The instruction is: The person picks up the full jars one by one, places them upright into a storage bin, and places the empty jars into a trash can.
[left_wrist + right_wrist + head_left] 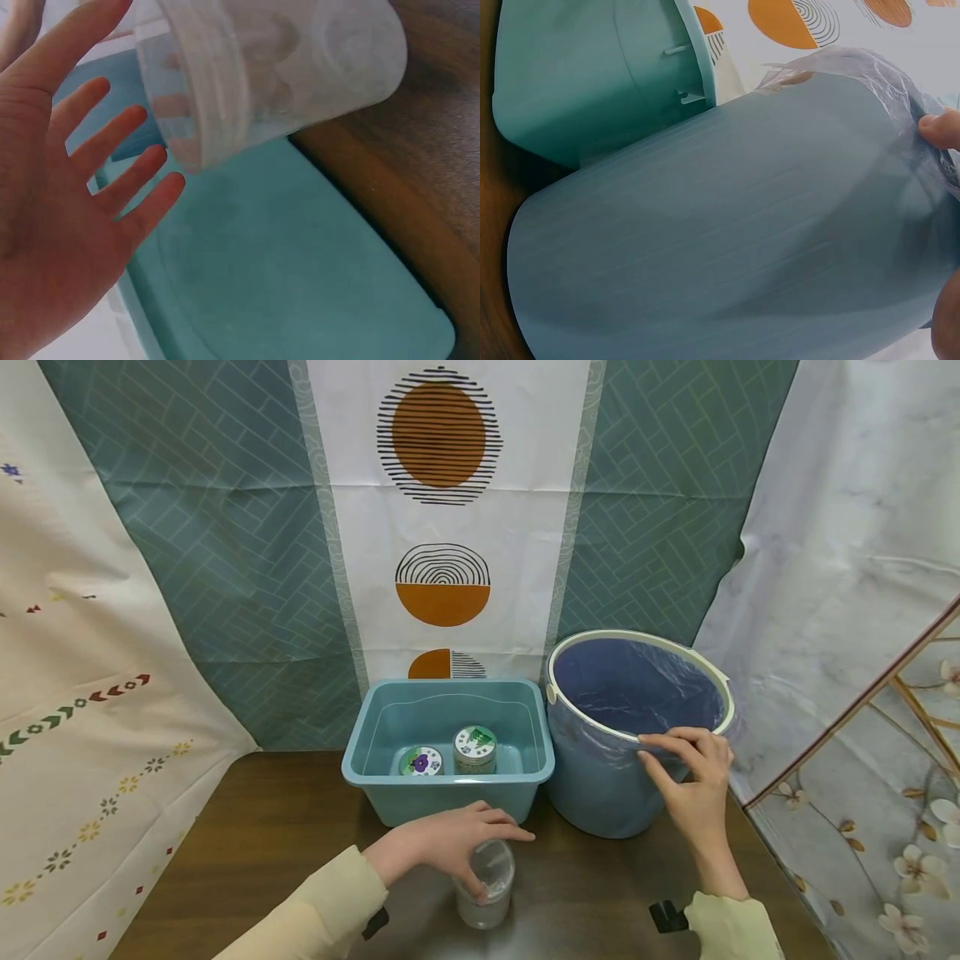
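Note:
A clear plastic cup [486, 885] stands on the brown tabletop. My left hand [465, 843] reaches over it, thumb at the near side and fingers stretched past the rim. In the left wrist view, the spread fingers of my left hand [112, 172] lie close beside the mouth of the cup [277, 75]. My right hand [693, 781] is at the front rim of the blue bin [607, 793], thumb and forefinger slightly parted there. A fingertip [939, 127] overlaps the bin's clear plastic liner [870, 75] in the right wrist view.
Left of the bin stands a teal tub [450, 797]. Inside are a round container with a purple flower on top [420, 762] and a taller one with a green-patterned top [475, 747]. Patterned cloths [202, 593] hang behind and at both sides.

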{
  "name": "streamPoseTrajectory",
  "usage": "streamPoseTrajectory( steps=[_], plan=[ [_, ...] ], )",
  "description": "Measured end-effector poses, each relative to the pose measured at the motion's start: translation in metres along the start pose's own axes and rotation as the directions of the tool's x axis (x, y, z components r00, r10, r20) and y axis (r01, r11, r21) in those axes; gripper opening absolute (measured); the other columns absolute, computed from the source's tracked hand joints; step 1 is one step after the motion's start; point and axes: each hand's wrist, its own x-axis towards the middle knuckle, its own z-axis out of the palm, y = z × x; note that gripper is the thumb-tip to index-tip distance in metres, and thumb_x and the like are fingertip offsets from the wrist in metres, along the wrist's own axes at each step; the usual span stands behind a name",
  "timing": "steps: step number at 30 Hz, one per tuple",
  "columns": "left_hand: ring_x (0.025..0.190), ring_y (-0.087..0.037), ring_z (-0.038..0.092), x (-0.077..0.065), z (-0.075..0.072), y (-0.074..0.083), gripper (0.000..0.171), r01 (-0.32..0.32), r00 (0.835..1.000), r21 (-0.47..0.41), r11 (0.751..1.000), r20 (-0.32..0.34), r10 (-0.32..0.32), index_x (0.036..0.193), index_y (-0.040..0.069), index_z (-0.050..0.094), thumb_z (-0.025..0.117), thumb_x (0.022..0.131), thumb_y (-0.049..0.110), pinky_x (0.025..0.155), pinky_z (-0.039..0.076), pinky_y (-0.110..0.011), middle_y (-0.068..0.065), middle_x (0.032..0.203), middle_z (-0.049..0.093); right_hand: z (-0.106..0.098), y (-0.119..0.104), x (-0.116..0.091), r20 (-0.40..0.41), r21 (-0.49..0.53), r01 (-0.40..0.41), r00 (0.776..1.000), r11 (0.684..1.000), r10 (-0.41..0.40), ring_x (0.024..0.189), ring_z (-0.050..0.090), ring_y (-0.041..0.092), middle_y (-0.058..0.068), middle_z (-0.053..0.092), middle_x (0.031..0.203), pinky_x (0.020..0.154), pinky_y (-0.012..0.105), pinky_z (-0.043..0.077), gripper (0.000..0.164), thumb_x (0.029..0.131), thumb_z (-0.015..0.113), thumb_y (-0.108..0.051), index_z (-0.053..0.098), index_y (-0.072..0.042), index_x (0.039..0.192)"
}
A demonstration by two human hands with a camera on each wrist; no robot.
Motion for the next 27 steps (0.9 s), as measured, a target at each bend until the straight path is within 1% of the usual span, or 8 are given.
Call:
streamPoseTrajectory(
  steps=[4, 7, 11, 14, 17, 21, 24, 27],
  plan=[
    [0.122, -0.010, 0.040, -0.001, 0.006, -0.003, 0.083, -0.023, 1.000, 0.033, 0.999, 0.000, 0.023, 0.146, 0.032, 0.046, 0.087, 0.074, 0.036, 0.100, 0.046, -0.023, 0.005, 0.143, 0.048, 0.000, 0.000, 0.000, -0.001, -0.002, -0.003, 1.000, 1.000, 0.003, 0.100, 0.040, 0.001, 0.018, 0.059, 0.094, 0.099, 0.029, 0.019, 0.016, 0.076, 0.083, -0.009, 0.077, -0.002, 0.090],
    [0.117, -0.009, 0.041, -0.001, 0.009, -0.003, 0.079, -0.039, 0.999, 0.099, 0.994, -0.005, 0.040, 0.142, 0.030, 0.052, 0.088, 0.072, 0.037, 0.097, 0.046, -0.021, 0.004, 0.138, 0.050, 0.000, 0.001, 0.000, 0.001, -0.002, -0.007, 1.000, 1.000, 0.007, 0.101, 0.040, 0.001, 0.018, 0.059, 0.094, 0.100, 0.029, 0.019, 0.017, 0.075, 0.083, -0.006, 0.077, -0.002, 0.090],
    [0.112, -0.009, 0.043, 0.002, 0.009, 0.000, 0.074, -0.027, 1.000, 0.190, 0.981, -0.004, 0.028, 0.136, 0.031, 0.055, 0.089, 0.070, 0.040, 0.093, 0.048, -0.020, 0.005, 0.132, 0.051, 0.000, 0.001, 0.001, 0.008, -0.002, -0.009, 1.000, 1.000, 0.009, 0.101, 0.040, 0.001, 0.017, 0.059, 0.095, 0.100, 0.029, 0.019, 0.017, 0.075, 0.083, -0.007, 0.078, -0.004, 0.091],
    [0.110, -0.008, 0.044, 0.003, 0.008, 0.003, 0.072, -0.014, 1.000, 0.219, 0.976, 0.006, 0.013, 0.134, 0.031, 0.056, 0.089, 0.070, 0.040, 0.090, 0.048, -0.019, 0.005, 0.130, 0.051, 0.000, 0.001, 0.001, 0.012, -0.003, -0.007, 1.000, 1.000, 0.007, 0.101, 0.040, 0.002, 0.017, 0.060, 0.095, 0.100, 0.029, 0.019, 0.017, 0.077, 0.083, -0.012, 0.078, -0.005, 0.092],
    [0.110, -0.008, 0.043, 0.004, 0.004, 0.006, 0.069, -0.012, 1.000, 0.221, 0.975, 0.022, 0.007, 0.132, 0.031, 0.056, 0.088, 0.071, 0.040, 0.088, 0.049, -0.020, 0.005, 0.130, 0.051, 0.000, 0.000, 0.001, 0.019, -0.005, -0.011, 1.000, 1.000, 0.011, 0.102, 0.041, 0.001, 0.016, 0.060, 0.096, 0.100, 0.029, 0.019, 0.017, 0.079, 0.083, -0.014, 0.078, -0.006, 0.093],
    [0.111, -0.008, 0.042, 0.006, -0.003, 0.009, 0.068, -0.023, 0.999, 0.206, 0.978, 0.036, 0.016, 0.132, 0.033, 0.055, 0.087, 0.072, 0.041, 0.087, 0.049, -0.021, 0.006, 0.128, 0.050, 0.000, -0.002, 0.001, 0.025, -0.009, -0.016, 1.000, 1.000, 0.016, 0.102, 0.041, 0.000, 0.016, 0.060, 0.096, 0.101, 0.029, 0.020, 0.017, 0.079, 0.082, -0.014, 0.079, -0.007, 0.094],
    [0.111, -0.008, 0.042, 0.008, -0.011, 0.011, 0.067, -0.038, 0.999, 0.213, 0.976, 0.042, 0.030, 0.131, 0.034, 0.054, 0.086, 0.073, 0.042, 0.088, 0.049, -0.021, 0.006, 0.127, 0.050, -0.001, -0.001, 0.001, 0.020, -0.008, -0.014, 1.000, 1.000, 0.014, 0.102, 0.041, 0.001, 0.016, 0.060, 0.096, 0.101, 0.029, 0.020, 0.017, 0.079, 0.083, -0.014, 0.079, -0.006, 0.094],
    [0.112, -0.009, 0.042, 0.011, -0.021, 0.015, 0.067, -0.052, 0.998, 0.239, 0.970, 0.049, 0.042, 0.133, 0.034, 0.054, 0.085, 0.074, 0.043, 0.090, 0.048, -0.021, 0.005, 0.128, 0.050, -0.001, 0.000, 0.000, 0.013, -0.003, -0.010, 1.000, 1.000, 0.010, 0.101, 0.041, 0.001, 0.016, 0.060, 0.095, 0.100, 0.029, 0.019, 0.017, 0.078, 0.083, -0.014, 0.078, -0.005, 0.093]
  ],
)
